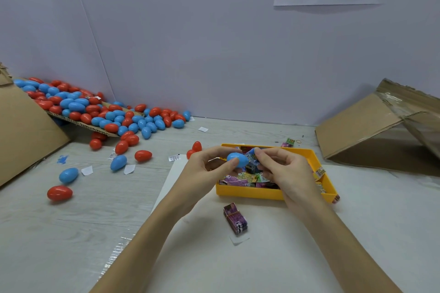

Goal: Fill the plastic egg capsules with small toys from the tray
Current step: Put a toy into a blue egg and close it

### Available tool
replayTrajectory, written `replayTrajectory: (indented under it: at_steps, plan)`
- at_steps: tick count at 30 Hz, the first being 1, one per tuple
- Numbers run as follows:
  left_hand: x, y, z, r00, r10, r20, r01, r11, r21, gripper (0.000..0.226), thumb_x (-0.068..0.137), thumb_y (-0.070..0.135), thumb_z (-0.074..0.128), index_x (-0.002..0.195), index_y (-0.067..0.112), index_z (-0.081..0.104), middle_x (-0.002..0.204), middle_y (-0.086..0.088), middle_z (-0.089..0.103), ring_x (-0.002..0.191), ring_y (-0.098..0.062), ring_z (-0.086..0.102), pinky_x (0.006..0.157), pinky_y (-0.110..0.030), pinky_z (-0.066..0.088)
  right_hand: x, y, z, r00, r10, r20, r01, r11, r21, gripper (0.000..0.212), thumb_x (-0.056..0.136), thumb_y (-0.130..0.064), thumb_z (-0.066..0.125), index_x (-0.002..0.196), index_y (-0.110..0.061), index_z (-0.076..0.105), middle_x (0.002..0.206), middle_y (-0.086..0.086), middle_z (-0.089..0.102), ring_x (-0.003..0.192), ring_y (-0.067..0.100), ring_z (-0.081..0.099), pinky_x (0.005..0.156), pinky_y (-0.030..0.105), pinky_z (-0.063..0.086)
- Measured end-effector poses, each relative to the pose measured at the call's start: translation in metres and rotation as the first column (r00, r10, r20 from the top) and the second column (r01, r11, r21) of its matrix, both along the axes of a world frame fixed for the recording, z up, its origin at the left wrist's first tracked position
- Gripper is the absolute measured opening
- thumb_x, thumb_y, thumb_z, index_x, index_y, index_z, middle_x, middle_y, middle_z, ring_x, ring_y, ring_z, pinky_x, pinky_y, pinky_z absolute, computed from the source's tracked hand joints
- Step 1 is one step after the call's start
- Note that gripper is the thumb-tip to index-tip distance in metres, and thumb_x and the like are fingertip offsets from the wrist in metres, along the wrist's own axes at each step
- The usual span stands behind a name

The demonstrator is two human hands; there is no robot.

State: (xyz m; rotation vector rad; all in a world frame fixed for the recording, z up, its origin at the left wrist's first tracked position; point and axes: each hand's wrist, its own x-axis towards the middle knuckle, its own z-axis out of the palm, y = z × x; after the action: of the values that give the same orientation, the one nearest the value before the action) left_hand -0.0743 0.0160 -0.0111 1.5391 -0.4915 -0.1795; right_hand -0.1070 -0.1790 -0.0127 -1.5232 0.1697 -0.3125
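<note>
My left hand (209, 164) pinches a blue plastic egg half (238, 159) above the yellow tray (247, 191). My right hand (283, 169) holds a small wrapped toy (252, 156) against the open side of that half; a bit of blue, perhaps the other half, shows at its fingertips. The tray holds several small toy packets (240, 179), partly hidden by my hands. A pile of red and blue eggs (100, 112) spills from a cardboard flap at the back left.
Loose eggs lie on the table to the left, a red one (59, 193) and a blue one (68, 175) nearest. A banded stack of packets (235, 219) lies in front of the tray. An open cardboard box (381, 126) stands at the right. Paper scraps are scattered around.
</note>
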Motion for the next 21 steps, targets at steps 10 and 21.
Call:
replayTrajectory:
  at_steps: [10, 21]
  plan:
    - [0.002, -0.001, -0.002, 0.995, 0.104, -0.002, -0.104, 0.993, -0.048, 0.023, 0.095, 0.03, 0.07, 0.117, 0.024, 0.074, 0.105, 0.002, 0.078, 0.096, -0.017, 0.077, 0.085, -0.022, 0.059, -0.003, 0.007, 0.003, 0.998, 0.066, 0.007, -0.066, 0.996, -0.061, 0.022, 0.095, -0.037, 0.069, 0.101, -0.02, 0.081, 0.092, -0.006, 0.08, 0.089, 0.007, 0.076, 0.067, 0.016, 0.056]
    - [0.003, -0.001, -0.003, 0.993, 0.111, 0.046, -0.111, 0.994, 0.004, 0.03, 0.091, 0.018, 0.077, 0.119, 0.03, 0.073, 0.11, 0.011, 0.076, 0.103, -0.012, 0.074, 0.083, -0.024, 0.061, -0.005, 0.012, 0.002, 0.992, 0.097, 0.074, -0.089, 0.99, -0.111, 0.017, 0.09, -0.036, 0.074, 0.099, -0.023, 0.079, 0.088, -0.005, 0.08, 0.085, 0.012, 0.077, 0.064, 0.019, 0.059]
